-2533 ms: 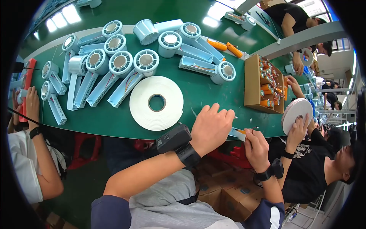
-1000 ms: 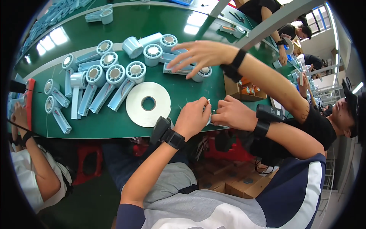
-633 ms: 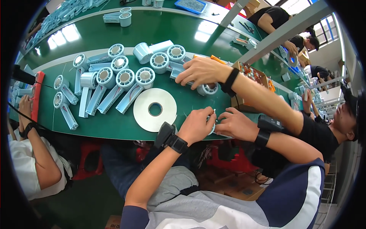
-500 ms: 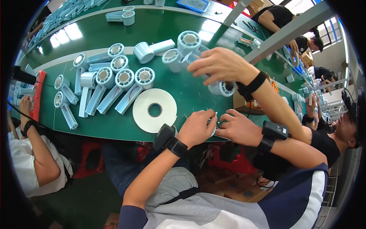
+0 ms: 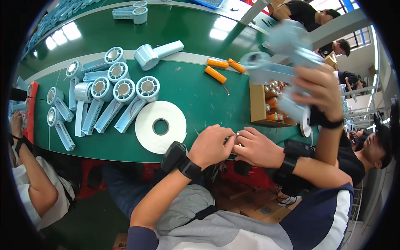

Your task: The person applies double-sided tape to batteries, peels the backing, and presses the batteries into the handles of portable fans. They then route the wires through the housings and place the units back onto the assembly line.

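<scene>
Close together at the table's near edge, my left hand and my right hand meet at their fingertips. Both are closed in a pinch around something small, mostly hidden by the fingers; its kind cannot be made out. Just left of them lies a large white roll of tape, flat on the green table. Beyond it stand several light-blue handheld fan bodies, with round heads and open trough-like handles. One more fan body lies apart, farther back.
A co-worker's hand at the right holds several blurred fan bodies above a cardboard box of orange cylinders. Three orange cylindrical batteries lie on the table. A red bin edge stands at the left.
The co-worker's hand has lifted the cluster of fan bodies off the table and carried it right, uncovering the orange batteries and the box. My hands stay together at the edge. The view has shifted slightly.
</scene>
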Demonstrator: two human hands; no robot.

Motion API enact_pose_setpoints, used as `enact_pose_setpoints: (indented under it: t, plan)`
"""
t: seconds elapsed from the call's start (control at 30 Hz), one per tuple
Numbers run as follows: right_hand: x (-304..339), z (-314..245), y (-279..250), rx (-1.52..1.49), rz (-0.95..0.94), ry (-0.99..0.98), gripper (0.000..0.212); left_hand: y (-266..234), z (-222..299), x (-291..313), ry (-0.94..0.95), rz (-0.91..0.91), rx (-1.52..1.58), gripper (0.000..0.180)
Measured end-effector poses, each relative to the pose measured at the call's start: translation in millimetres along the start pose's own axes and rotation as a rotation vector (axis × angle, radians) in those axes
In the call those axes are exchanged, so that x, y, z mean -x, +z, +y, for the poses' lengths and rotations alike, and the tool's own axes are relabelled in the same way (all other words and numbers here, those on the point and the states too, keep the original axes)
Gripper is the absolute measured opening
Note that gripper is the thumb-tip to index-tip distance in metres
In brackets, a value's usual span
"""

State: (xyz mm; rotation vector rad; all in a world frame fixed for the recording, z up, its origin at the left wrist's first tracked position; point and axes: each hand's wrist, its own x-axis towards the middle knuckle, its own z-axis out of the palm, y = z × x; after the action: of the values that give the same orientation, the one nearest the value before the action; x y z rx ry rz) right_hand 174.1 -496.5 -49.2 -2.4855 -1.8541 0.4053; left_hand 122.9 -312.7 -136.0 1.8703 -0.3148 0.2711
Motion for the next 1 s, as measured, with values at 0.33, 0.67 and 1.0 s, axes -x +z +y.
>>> enact_pose_setpoints:
  t: [0.33,0.67,1.0]
  plan:
    - [60.3,-19.5,8.2,-0.328,0.319,0.245,0.021,-9.0,-0.6,-7.9,-0.049,-0.067,0.008,0.007]
    - [110.6,-40.3,63.1,-0.978,1.312,0.621,0.023,-18.8,8.4,-20.7,-0.013,-0.236,-0.166,0.009]
    - [57.7,-48.1,83.1,-1.192,1.445,0.344,0.029,-12.5,73.7,-24.9,0.225,-0.121,-0.129,0.032]
